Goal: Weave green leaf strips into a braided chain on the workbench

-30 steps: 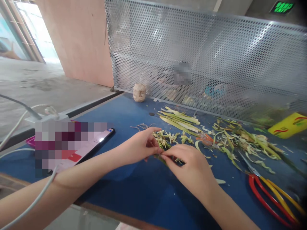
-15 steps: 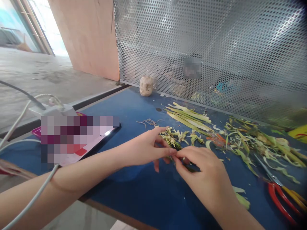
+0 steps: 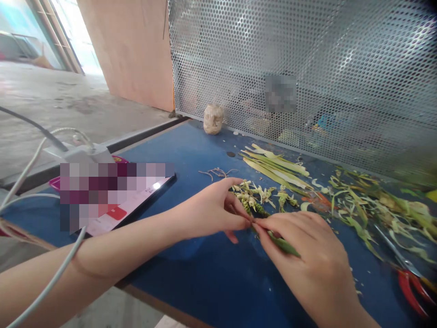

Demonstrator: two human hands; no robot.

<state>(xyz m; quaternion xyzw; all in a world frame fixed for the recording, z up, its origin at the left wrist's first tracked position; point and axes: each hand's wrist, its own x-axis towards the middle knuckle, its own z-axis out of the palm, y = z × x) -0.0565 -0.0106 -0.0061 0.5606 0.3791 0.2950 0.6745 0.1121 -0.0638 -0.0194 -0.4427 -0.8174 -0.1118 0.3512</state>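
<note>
My left hand [image 3: 213, 209] and my right hand [image 3: 309, 253] meet at the fingertips low over the blue table. Thumb and forefinger of each are pinched together on a thin green leafy piece [image 3: 286, 247], whose pointed end runs under my right palm. The exact spot they grip is covered by the fingers. Just behind the fingertips lies a dark green, knobbly piece [image 3: 262, 210], and it is unclear whether it joins the held one. Beside my left fingers is a small heap of pale green plant bits [image 3: 251, 191].
Flat green strips [image 3: 273, 166] lie farther back. Curly peelings [image 3: 358, 200] spread to the right, near red-handled scissors [image 3: 408, 266]. At left are a pink-screened device [image 3: 112, 218] and a white cable [image 3: 70, 259] across my forearm. A beige lump [image 3: 213, 120] stands by the perforated metal panel [image 3: 239, 54].
The view has shifted slightly, so things sit farther right. My right hand has turned and moved a little right, baring more of the green leafy piece. The fingertips still meet.
</note>
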